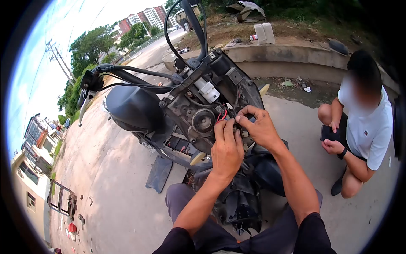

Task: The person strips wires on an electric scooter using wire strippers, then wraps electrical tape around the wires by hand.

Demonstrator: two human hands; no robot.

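Note:
The front of a scooter stands before me with its cover off, showing a round black horn, a white reservoir and loose wiring. Red wires rise beside the fingers of my left hand, which are pressed together at the wiring. My right hand is just to the right, thumb and forefinger pinched close to the left fingertips. What lies between the fingers of either hand is too small and hidden to name.
A person squats at the right, holding a phone. Behind runs a low concrete ledge. The handlebar and black seat extend left. A dark panel lies on the ground; a black fender is between my legs.

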